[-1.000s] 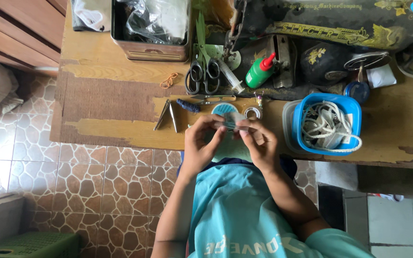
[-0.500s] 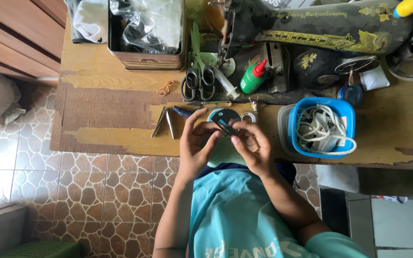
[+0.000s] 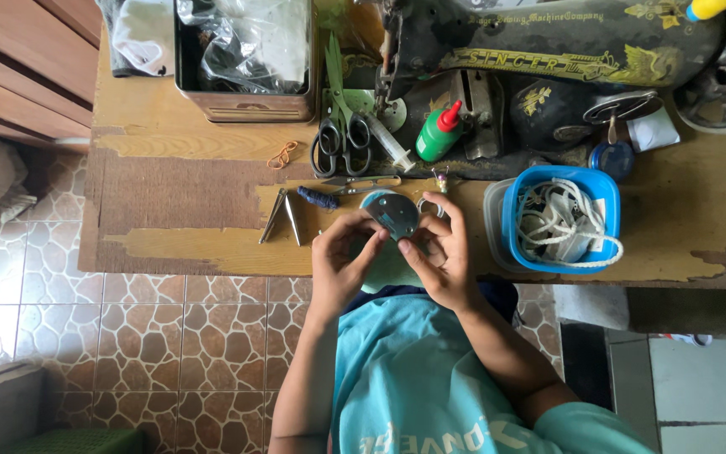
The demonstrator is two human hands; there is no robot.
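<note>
Holding a small round grey metal plate [image 3: 394, 215] between both hands, the person keeps it just above the near edge of the worktop [image 3: 178, 210], in front of the chest. Left hand [image 3: 342, 267]: grip pinched on the plate's lower left rim, fingers curled. Right hand [image 3: 440, 252]: grip pinched on the right rim, thumb lying across the plate's lower edge. A pale teal round piece [image 3: 386, 267] sits under and behind the plate; what it is cannot be told.

Just left of the hands lie a dark blue small tool [image 3: 318, 198] and a folded metal piece [image 3: 281, 217]. Beyond the plate lie thread snips [image 3: 363, 182], black-handled scissors [image 3: 343, 139], a syringe [image 3: 390, 144] and a green bottle with a red cap [image 3: 439, 133]. A black sewing machine [image 3: 565, 50] stands at the far right. Near the right hand stands a blue tub [image 3: 560, 219] holding white cord. A metal box [image 3: 241, 59] of plastic bags stands far left, an orange rubber band [image 3: 281, 155] before it.
</note>
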